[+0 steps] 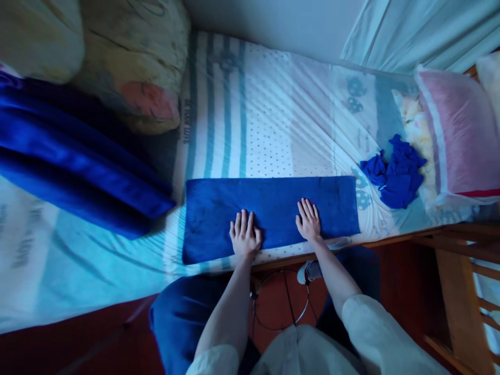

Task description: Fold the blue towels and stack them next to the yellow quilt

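A dark blue cloth [273, 208], flat and roughly rectangular, lies along the near edge of the bed. My left hand [245, 234] rests palm down on its near edge, left of the middle, with the fingers stretched out. Farther right, my right hand [308, 220] also presses flat on the cloth, fingers extended. Neither hand grips anything. The cloth looks smooth, with faint creases on its left part.
A crumpled blue cloth [398, 172] lies to the right beside a pink pillow [461, 130]. Folded blue fabric [78, 156] is at the left, below patterned bundles [133, 67]. The patterned bedsheet [269, 125] is wrinkled. A wooden frame [457, 291] stands at the right.
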`<state>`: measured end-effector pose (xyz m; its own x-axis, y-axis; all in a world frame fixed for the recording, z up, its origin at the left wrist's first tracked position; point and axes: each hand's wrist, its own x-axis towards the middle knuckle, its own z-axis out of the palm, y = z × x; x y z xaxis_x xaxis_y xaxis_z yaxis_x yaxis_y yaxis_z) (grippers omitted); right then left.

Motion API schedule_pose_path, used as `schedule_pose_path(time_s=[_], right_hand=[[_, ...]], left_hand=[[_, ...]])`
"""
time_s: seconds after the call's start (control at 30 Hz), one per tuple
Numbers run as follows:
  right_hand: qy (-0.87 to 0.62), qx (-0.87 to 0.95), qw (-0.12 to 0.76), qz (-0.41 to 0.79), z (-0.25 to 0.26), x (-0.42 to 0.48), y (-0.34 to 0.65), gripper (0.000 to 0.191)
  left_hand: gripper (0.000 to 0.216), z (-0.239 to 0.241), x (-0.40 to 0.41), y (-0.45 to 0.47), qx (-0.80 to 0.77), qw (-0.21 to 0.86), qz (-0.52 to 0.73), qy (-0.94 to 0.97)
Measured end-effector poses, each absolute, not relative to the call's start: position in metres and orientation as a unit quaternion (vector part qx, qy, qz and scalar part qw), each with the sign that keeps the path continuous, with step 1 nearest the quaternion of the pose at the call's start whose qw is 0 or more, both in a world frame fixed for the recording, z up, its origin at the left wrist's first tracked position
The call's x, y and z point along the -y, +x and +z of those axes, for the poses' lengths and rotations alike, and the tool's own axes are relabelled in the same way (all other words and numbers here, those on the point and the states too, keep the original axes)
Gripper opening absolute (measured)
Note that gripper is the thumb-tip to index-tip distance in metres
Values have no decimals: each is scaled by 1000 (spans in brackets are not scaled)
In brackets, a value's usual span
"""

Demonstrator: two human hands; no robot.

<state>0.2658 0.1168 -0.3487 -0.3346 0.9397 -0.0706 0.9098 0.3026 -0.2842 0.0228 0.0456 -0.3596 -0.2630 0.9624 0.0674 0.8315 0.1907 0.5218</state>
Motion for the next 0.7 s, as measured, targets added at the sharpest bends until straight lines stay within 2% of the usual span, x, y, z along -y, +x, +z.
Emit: schedule_pose_path(time_s=[0.07,0.17,0.3,0.43,0.53,0.7], right_hand=[[-582,802,41,129,-349,-117,286,57],[-679,728,57,80,-350,-118,329,55],[-779,612,133,20,-342,-126,376,58],[-799,549,243,43,-326,-118,364,57],[-803,490,310,139,-317,-76,315,50],[-764,299,331,466,-315,9,218,42]], left_hand=[[60,-359,-46,24,-760,139,237,589],[61,-359,-46,25,-761,142,245,584],[63,-359,-47,25,-761,158,253,576],[64,-360,-48,24,-761,175,258,568],[65,-360,-48,24,-763,179,259,565],[65,-359,-48,24,-766,184,250,563]])
